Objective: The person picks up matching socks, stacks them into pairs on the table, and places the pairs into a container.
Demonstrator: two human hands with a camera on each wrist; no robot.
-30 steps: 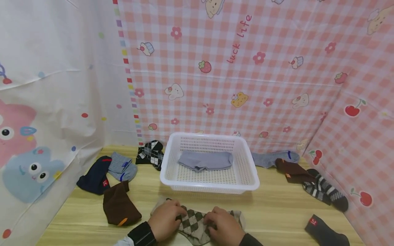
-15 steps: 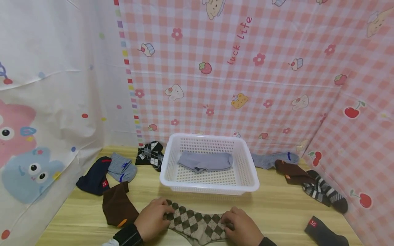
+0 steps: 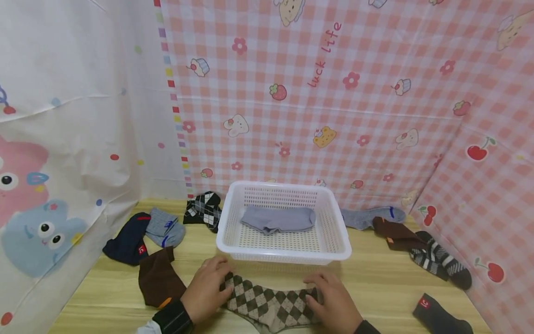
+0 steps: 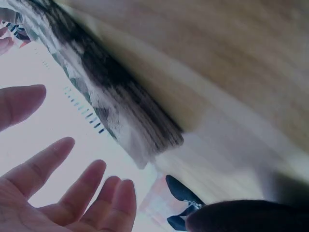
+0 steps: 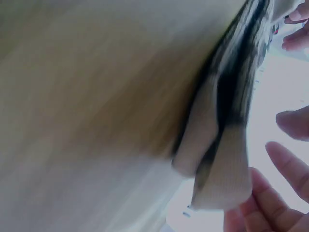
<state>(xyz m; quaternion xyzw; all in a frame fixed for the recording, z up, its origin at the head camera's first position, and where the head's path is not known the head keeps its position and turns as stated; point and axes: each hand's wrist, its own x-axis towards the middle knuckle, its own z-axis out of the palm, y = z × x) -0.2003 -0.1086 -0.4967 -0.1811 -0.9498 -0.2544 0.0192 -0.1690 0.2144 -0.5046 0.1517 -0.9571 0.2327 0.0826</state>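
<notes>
We are holding our hands at the two ends of the argyle socks (image 3: 271, 307), which are lying flat across the desk (image 3: 375, 290), in front of the white basket (image 3: 283, 253). Our left hand (image 3: 208, 287) is framing the left end, its fingers spreading loosely; in the left wrist view a gap is showing between them and the ribbed cuffs. Our right hand (image 3: 334, 300) is framing the right end, its fingers also spreading and bending a little, but we are not managing to tell whether a fingertip is touching the fabric. We are wearing a black band (image 3: 173, 317) on the left wrist.

Inside the basket, a lavender-grey sock (image 3: 278, 219) is lying sideways. Left of the basket, a black argyle sock (image 3: 203, 208), a light-grey sock (image 3: 166, 228), a navy sock (image 3: 126, 240) and a brown sock (image 3: 160, 280) are lying near one another. On the right, a blue-grey sock (image 3: 371, 218), a second brown sock (image 3: 398, 233) and a black-and-white sock (image 3: 442, 260) are forming a row, while a dark-grey sock (image 3: 442, 316) is lying nearer us.
</notes>
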